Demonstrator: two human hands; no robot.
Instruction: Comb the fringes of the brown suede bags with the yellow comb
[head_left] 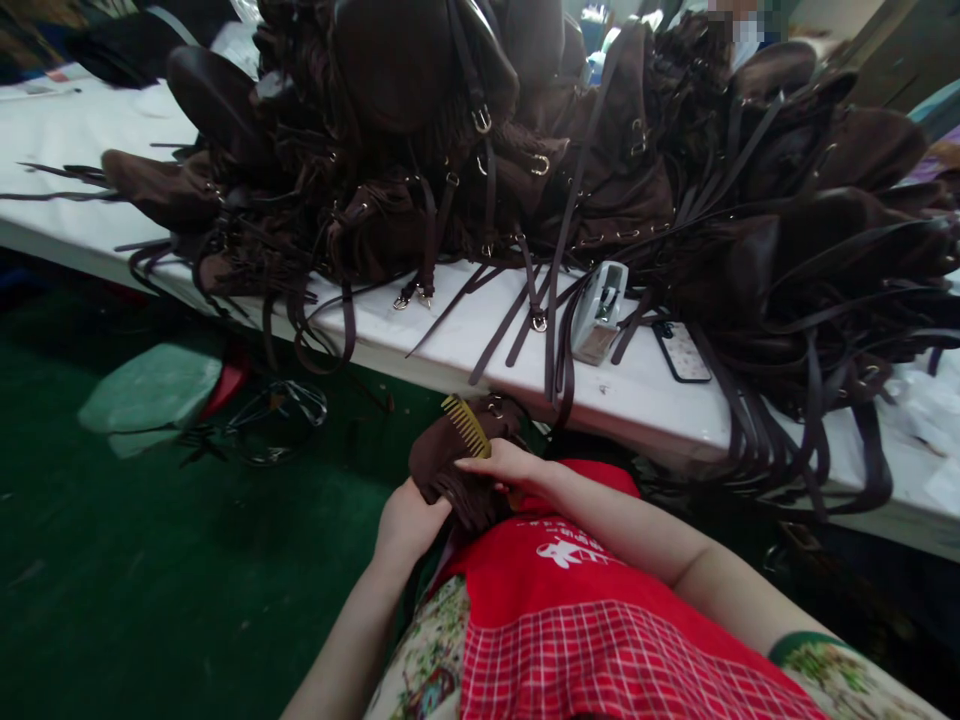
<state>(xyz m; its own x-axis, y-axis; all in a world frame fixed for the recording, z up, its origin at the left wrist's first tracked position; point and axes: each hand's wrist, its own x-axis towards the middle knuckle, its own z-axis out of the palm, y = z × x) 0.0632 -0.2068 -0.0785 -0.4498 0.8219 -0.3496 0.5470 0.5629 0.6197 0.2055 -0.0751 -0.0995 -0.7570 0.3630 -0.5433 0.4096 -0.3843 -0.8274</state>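
Note:
On my lap lies a dark brown suede bag [457,470] with a fringe. My left hand [409,520] is closed on the bag's lower left edge and holds it in place. My right hand [504,466] grips a yellow-tan comb [466,425], whose teeth rest on the bag's top. Both hands sit just below the front edge of the white table [450,345]. I wear a red apron [592,620] with a checked lower part.
A big heap of brown fringed bags with long straps [570,160] covers the table. A white tape dispenser [600,310] and a phone [682,352] lie near its front edge. Green floor with a pale cushion [150,395] and wire scraps is to the left.

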